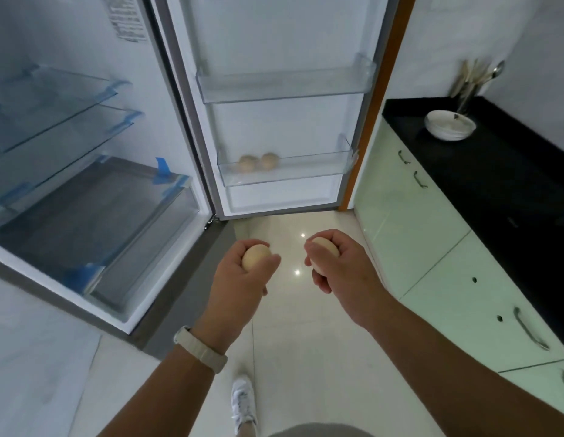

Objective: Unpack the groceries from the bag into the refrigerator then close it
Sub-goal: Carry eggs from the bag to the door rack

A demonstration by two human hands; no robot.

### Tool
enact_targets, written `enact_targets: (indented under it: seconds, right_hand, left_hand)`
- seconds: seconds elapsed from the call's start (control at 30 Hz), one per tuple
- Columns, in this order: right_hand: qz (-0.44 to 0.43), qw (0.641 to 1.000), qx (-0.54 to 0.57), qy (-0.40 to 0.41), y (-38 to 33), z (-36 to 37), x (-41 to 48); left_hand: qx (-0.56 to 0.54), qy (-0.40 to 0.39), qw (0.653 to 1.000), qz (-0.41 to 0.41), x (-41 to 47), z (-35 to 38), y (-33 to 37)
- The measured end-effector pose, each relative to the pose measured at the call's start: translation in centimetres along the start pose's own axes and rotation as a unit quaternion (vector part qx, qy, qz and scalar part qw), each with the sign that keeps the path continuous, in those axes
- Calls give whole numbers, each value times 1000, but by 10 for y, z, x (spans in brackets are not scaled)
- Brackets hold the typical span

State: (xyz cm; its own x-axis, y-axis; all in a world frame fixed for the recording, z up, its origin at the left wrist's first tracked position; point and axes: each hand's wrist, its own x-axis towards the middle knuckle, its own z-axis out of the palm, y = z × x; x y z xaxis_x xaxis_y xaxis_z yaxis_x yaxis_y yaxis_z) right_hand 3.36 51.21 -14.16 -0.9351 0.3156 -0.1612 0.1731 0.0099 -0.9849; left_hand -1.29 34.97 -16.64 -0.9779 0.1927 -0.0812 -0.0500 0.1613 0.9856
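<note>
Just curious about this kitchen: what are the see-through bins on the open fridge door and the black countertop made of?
The clear door bins look like glossy transparent plastic: two beige eggs show through the lower one's wall. The black countertop looks like polished stone or laminate; its faint sheen leaves that open.

The refrigerator (69, 42) fills the left of the frame, its shelves (60, 99) stacked above a drawer (94, 222). Its open door (274, 36) stands at upper centre, with an upper bin (283, 86) above a lower bin (287, 176) that holds two eggs (247, 163) side by side. At the right, bowls (449, 126) sit on a counter (495, 190) in front of a utensil holder (466, 93). At lower centre the left hand (239, 275) grips an egg (255, 255). To its right and apart from it, the right hand (337, 272) grips a second egg (324, 250).
</note>
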Motion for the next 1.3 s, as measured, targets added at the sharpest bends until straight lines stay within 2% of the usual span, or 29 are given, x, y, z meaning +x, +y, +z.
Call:
enact_targets:
  seconds: [0.27,0.53,0.87,1.07,1.3]
  right_hand:
    - [-24,996,35,75,-44,68,90]
    - [-9,992,24,121,-47,83,137]
    - [31,992,90,87,-25,66,212]
    - [28,998,27,53,-13,39,288]
    - [24,1000,3,5,-16,-21,367]
  left_hand:
    - [-9,-77,997,9,132,-64,6]
    - [-21,-127,992,6,201,-76,3]
    - [-12,-132,991,-17,258,-56,4]
    - [14,-96,995,-36,311,-26,7]
    - [-5,-145,986,-87,369,36,29]
